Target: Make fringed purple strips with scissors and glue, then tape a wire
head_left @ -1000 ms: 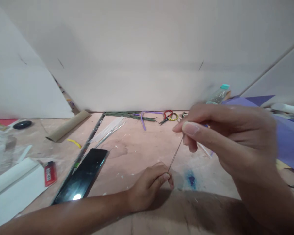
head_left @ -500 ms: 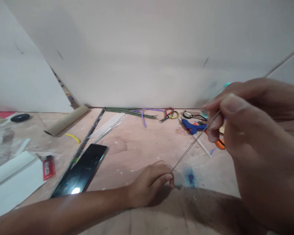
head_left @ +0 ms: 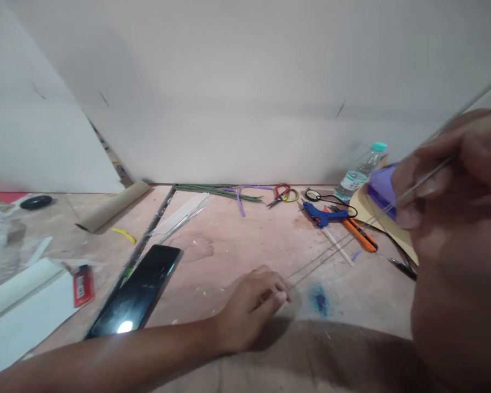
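My left hand [head_left: 256,308] rests low over the table with fingers curled and thumb near the index finger. Two thin pale strands [head_left: 331,248] run slantwise from its fingertips up to my right hand [head_left: 462,218]. My right hand, large and close to the camera at the right edge, pinches these strands between thumb and fingers. Whether they are thread or wire I cannot make out. Below the strands, a blue glue gun [head_left: 323,214] and an orange cutter [head_left: 362,236] lie on the table. A dark blue stain [head_left: 319,302] marks the surface beside my left hand.
Scissors [head_left: 283,195], green stems [head_left: 216,191] and a water bottle [head_left: 358,174] sit along the white board [head_left: 237,98]. Leftward lie a phone [head_left: 141,289], white strips [head_left: 180,213], a cardboard tube [head_left: 112,207], a red lighter [head_left: 83,286] and white paper [head_left: 24,311].
My right hand has moved right, away from my left hand, uncovering the bottle, cutter and purple material. The visible strands between the hands are longer. My left hand stays nearly in place, its fingers slightly looser.
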`<state>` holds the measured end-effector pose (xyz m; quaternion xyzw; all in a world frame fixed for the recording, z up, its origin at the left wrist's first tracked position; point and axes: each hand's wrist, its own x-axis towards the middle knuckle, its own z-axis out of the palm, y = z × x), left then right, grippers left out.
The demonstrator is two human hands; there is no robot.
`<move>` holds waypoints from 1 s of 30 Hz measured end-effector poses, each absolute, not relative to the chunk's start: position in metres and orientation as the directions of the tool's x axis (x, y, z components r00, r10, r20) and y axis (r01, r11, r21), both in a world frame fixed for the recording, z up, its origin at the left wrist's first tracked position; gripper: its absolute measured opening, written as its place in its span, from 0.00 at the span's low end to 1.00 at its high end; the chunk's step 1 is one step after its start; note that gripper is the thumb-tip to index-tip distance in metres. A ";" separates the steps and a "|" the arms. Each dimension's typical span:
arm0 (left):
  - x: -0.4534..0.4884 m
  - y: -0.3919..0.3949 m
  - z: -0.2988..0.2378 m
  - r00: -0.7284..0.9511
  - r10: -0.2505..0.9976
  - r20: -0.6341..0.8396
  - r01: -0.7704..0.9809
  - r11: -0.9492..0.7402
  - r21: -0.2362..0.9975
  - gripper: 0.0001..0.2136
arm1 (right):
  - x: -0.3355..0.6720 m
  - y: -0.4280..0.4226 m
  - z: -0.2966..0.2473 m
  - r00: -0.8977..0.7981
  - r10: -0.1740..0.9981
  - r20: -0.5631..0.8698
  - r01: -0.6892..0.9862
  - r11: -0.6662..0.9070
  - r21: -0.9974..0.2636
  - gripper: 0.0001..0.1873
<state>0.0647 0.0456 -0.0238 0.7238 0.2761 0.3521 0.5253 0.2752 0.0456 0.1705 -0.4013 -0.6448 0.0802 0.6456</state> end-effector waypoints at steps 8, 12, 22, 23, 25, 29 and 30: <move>0.058 0.054 0.018 0.432 0.852 0.295 -0.029 -0.313 0.949 0.19 | 0.254 0.045 0.161 0.248 0.631 0.735 0.324 0.661 -0.677 0.13; 0.063 0.052 0.077 0.539 0.753 0.377 -0.163 -0.345 0.924 0.12 | 0.242 0.049 0.145 -0.079 0.730 0.678 0.184 0.680 -0.710 0.09; 0.062 0.046 0.087 0.460 0.813 0.357 -0.447 -0.136 0.884 0.16 | 0.228 0.064 0.138 -0.171 0.659 0.733 0.122 0.752 -0.648 0.10; 0.061 0.046 0.087 0.467 0.812 0.350 -0.458 -0.116 0.881 0.15 | 0.228 0.066 0.137 -0.182 0.671 0.719 0.106 0.740 -0.664 0.10; 0.059 0.047 0.089 0.478 0.815 0.326 -0.478 -0.070 0.875 0.14 | 0.230 0.068 0.135 -0.197 0.694 0.693 0.079 0.716 -0.694 0.10; 0.057 0.051 0.091 0.489 0.827 0.277 -0.496 0.003 0.868 0.15 | 0.231 0.070 0.134 -0.227 0.695 0.682 0.031 0.705 -0.708 0.10; 0.057 0.051 0.090 0.482 0.832 0.274 -0.500 0.004 0.866 0.15 | 0.231 0.070 0.133 -0.236 0.692 0.683 0.026 0.707 -0.707 0.10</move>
